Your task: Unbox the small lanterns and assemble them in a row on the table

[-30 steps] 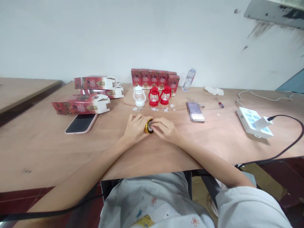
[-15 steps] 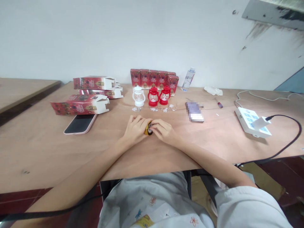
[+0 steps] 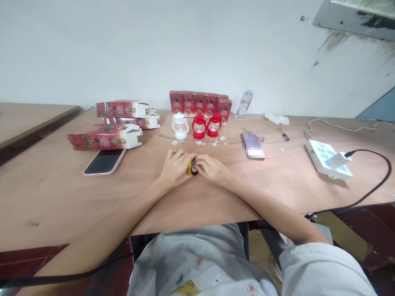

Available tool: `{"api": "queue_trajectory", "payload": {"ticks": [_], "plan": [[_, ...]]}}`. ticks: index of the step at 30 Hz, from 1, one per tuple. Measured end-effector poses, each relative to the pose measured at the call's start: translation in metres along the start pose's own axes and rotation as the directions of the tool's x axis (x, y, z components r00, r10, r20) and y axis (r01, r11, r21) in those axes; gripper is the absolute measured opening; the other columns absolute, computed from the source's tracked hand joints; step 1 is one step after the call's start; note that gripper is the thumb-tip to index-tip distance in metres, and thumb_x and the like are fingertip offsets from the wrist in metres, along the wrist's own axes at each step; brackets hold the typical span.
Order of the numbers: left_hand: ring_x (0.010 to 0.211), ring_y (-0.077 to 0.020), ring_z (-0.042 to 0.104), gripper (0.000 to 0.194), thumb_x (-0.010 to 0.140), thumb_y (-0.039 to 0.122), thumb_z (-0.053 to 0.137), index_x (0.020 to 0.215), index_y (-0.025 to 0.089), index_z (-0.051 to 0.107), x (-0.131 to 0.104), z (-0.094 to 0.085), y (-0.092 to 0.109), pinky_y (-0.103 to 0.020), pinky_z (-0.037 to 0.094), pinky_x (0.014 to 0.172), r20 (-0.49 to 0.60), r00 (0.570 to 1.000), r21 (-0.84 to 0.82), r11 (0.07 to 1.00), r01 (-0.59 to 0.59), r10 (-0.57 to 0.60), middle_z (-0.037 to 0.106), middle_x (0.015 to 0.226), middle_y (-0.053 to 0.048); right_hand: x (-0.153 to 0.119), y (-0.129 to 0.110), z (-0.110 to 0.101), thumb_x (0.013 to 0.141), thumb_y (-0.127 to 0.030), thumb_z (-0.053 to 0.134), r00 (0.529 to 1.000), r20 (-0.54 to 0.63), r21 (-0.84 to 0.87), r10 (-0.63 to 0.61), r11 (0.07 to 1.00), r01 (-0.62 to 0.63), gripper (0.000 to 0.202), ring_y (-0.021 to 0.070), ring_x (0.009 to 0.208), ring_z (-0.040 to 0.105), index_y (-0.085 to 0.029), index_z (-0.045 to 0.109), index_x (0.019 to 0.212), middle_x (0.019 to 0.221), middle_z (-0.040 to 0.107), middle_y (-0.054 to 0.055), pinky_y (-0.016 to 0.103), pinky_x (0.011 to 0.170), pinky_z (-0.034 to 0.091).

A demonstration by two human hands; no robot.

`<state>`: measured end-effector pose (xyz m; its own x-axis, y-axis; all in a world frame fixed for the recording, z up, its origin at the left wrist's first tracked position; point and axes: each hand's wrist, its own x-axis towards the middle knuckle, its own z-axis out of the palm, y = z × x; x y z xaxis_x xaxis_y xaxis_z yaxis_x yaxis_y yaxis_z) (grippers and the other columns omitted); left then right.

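Observation:
My left hand is wrapped round a small gold lantern, whose round open base faces right; the rest of it is hidden in the palm. Inside the base, dark and whitish parts show. The fingertips of my right hand are pinched together at that opening; whatever lies between them is too small to make out. Beyond my hands stand a white lantern and two red lanterns, with small white and metal bits lying in front of them.
Red printed boxes stand against the wall, and opened boxes lie at left, one over a phone. To the right are a purple pixelated item, a bottle, tissue, a screwdriver and a power strip.
The right fingertips have shifted slightly at the lantern's base. My left hand keeps its hold, and the things on the table stay in place.

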<state>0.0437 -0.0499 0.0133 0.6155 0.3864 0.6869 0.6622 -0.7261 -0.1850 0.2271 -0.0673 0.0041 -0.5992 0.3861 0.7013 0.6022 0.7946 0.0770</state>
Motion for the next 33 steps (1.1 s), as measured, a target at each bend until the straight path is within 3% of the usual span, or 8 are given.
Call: {"api": "queue_trajectory", "payload": {"ticks": [5,12,18,27,33], "plan": [[0.076,-0.0218,0.059,0.022,0.086,0.028,0.05,0.101,0.014,0.058,0.0002,0.0005,-0.0001,-0.036,0.03,0.066,-0.038,0.999,0.002,1.0,-0.019,0.019,0.071,0.08,-0.007,0.0005,-0.001,-0.0012,0.093,-0.015,0.041,0.999,-0.042,-0.044,-0.023,0.999,0.021,0.018,0.0161,0.082,0.065,-0.013,0.059,0.091,0.092,0.066,0.012,0.026,0.073,0.056],[0.077,-0.0226,0.059,0.026,0.086,0.034,0.05,0.102,0.016,0.06,0.0005,-0.0003,-0.0022,-0.036,0.03,0.066,0.054,0.998,-0.062,0.998,0.017,-0.014,0.071,0.083,-0.008,0.0014,0.0003,-0.0012,0.092,-0.015,0.041,0.999,-0.022,0.037,0.03,0.999,-0.029,0.016,0.0144,0.081,0.065,-0.016,0.057,0.088,0.091,0.064,0.011,0.025,0.074,0.055],[0.075,-0.0211,0.059,0.026,0.088,0.034,0.049,0.103,0.017,0.06,0.0012,-0.0014,-0.0042,-0.036,0.03,0.066,0.069,0.998,-0.089,0.996,-0.001,0.007,0.072,0.086,-0.008,0.0011,0.0,-0.003,0.092,-0.015,0.041,0.997,-0.033,0.073,0.067,0.995,-0.065,0.016,0.0141,0.082,0.066,-0.016,0.056,0.088,0.092,0.064,0.01,0.024,0.074,0.055],[0.076,-0.0208,0.059,0.024,0.087,0.033,0.052,0.103,0.016,0.057,0.0017,-0.0027,-0.0032,-0.036,0.029,0.065,0.022,1.0,-0.079,0.997,-0.013,0.015,0.072,0.09,-0.006,0.0015,-0.0031,-0.0091,0.092,-0.018,0.048,0.991,-0.128,0.088,0.046,0.996,-0.034,0.013,0.016,0.09,0.068,-0.015,0.06,0.096,0.095,0.069,0.012,0.027,0.08,0.057],[0.079,-0.0218,0.06,0.026,0.086,0.033,0.053,0.105,0.017,0.057,0.0015,-0.0017,-0.0007,-0.035,0.029,0.066,0.037,0.998,-0.083,0.996,0.045,-0.042,0.072,0.094,-0.006,0.0003,-0.0052,-0.0049,0.09,-0.015,0.051,0.973,-0.23,0.062,0.03,0.998,-0.017,0.013,0.016,0.089,0.068,-0.013,0.063,0.096,0.094,0.07,0.011,0.026,0.082,0.058]]}}
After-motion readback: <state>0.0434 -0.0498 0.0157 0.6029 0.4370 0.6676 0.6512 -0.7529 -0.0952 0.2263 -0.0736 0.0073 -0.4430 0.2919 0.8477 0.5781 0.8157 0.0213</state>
